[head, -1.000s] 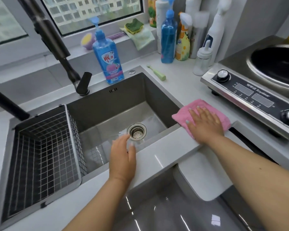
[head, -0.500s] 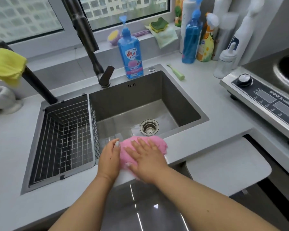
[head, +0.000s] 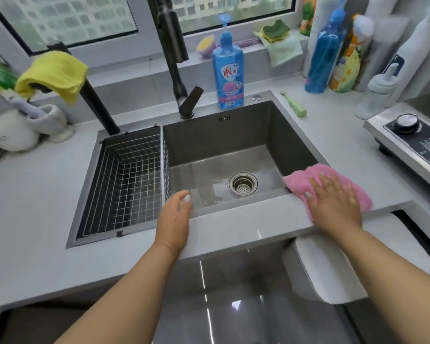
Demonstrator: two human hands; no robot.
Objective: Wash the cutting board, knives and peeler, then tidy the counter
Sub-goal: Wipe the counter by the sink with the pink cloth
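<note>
A pink cloth (head: pixel 298 181) lies on the grey counter (head: pixel 236 227) at the front right corner of the sink (head: pixel 224 147). My right hand (head: pixel 333 202) presses flat on the cloth with the fingers spread. My left hand (head: pixel 175 219) rests on the counter's front strip at the sink's near edge, fingers relaxed and holding nothing. A light green peeler (head: pixel 294 105) lies on the counter behind the sink's right side. No cutting board or knife is in view.
A wire basket (head: pixel 124 184) fills the sink's left part. A black faucet (head: pixel 176 68), a blue soap bottle (head: pixel 227 68) and several bottles (head: pixel 325 53) stand at the back. An induction cooker (head: pixel 412 142) sits right. A yellow cloth (head: pixel 52 75) hangs left. A white bin (head: pixel 338 269) hangs below the counter.
My right hand has slid the pink cloth from the middle of the front strip back to the right, by the sink's corner. My left hand stayed near the sink's front edge, now apart from the cloth.
</note>
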